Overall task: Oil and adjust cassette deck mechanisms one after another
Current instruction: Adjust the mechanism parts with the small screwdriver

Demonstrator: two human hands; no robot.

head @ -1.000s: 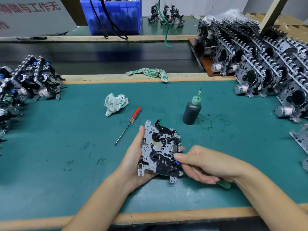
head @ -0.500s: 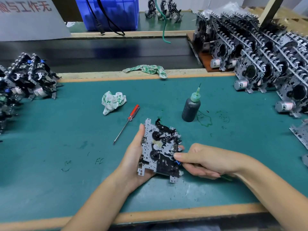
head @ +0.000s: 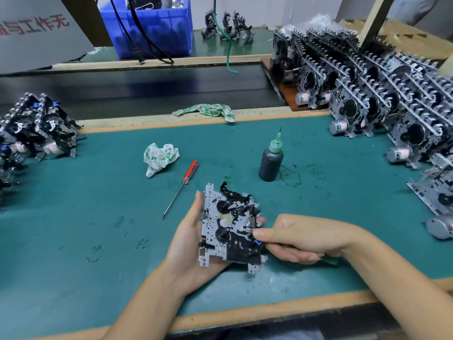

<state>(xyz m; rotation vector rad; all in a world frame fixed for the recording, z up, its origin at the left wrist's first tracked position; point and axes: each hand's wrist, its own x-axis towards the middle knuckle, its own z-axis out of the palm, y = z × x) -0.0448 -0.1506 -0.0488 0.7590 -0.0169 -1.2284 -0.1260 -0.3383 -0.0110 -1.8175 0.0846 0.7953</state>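
Note:
A cassette deck mechanism [head: 229, 227], a grey metal plate with black parts, is held upright over the green mat. My left hand [head: 190, 241] cradles it from behind and the left, thumb along its left edge. My right hand [head: 297, 238] grips a green-handled tool [head: 328, 260] and its thumb and fingers meet the mechanism's right edge by a small blue part. The tool's tip is hidden behind my fingers. A dark oil bottle [head: 270, 161] with a green nozzle stands just beyond the mechanism.
A red-handled screwdriver [head: 182, 186] and a crumpled cloth [head: 160, 159] lie to the left. Rows of mechanisms [head: 382, 99] stand at the right, more [head: 36, 128] at the left. Another cloth [head: 208, 111] lies on the far wooden edge, with a blue bin [head: 152, 30] beyond.
The view has shifted slightly; both hands and the mechanism stay in nearly the same place, with my right hand still working at the mechanism's right edge.

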